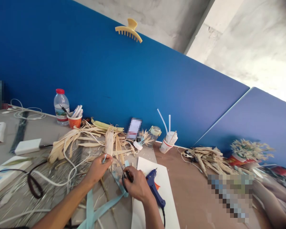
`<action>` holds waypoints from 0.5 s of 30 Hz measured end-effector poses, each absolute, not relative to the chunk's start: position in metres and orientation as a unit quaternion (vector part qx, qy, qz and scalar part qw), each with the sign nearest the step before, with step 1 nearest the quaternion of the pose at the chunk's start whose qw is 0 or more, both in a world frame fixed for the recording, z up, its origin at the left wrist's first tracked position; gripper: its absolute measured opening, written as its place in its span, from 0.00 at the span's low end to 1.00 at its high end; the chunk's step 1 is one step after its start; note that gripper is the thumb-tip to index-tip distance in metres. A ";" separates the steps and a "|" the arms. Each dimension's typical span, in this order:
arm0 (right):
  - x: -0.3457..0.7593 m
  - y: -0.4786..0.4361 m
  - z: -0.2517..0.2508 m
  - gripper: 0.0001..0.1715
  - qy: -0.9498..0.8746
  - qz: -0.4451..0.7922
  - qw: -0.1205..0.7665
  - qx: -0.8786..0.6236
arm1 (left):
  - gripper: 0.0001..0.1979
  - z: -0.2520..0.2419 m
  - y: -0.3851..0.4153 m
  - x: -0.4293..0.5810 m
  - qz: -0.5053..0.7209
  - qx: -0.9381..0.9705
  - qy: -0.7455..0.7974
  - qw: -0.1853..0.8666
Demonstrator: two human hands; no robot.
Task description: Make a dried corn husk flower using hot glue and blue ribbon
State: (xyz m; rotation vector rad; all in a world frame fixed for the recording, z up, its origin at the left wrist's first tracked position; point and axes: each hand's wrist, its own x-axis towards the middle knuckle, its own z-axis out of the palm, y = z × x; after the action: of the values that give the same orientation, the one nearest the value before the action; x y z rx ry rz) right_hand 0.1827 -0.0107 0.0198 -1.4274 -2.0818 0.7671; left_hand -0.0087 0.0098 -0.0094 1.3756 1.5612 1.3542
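Note:
My left hand [97,170] is closed in a pinch, and a small light blue end shows between its fingers, like the ribbon lying below. In my right hand [137,183] are dark-handled scissors [119,163], their blades pointing up and left toward the left fingertips. Light blue ribbon [107,206] trails over the table under both hands. Just beyond the hands, dried corn husks [109,140] lie in a loose heap. A blue glue gun [154,189] rests on a white sheet [170,203] to the right of my right hand.
Behind the husks stand a red-capped bottle [61,108], an orange cup of pens [74,121], a phone [134,128], a jar [154,133] and a cup with straws [167,144]. Cables [54,183] and wires cover the left. Another person's arm [274,203] is at right, near husks [209,159].

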 end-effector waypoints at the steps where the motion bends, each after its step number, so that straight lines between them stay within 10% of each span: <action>1: 0.183 -0.011 0.020 0.13 -0.765 0.280 0.248 -0.524 | 0.09 -0.010 0.010 -0.009 0.515 0.526 0.595 0.323; 15: 0.186 -0.010 0.018 0.13 -0.762 0.299 0.229 -0.526 | 0.10 -0.003 0.008 -0.008 0.497 0.541 0.601 0.314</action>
State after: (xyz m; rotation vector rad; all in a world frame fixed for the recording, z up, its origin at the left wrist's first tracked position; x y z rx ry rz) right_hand 0.1856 -0.0098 0.0179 -1.4488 -2.0990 0.8234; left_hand -0.0079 0.0078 -0.0032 1.4259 1.5846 1.3096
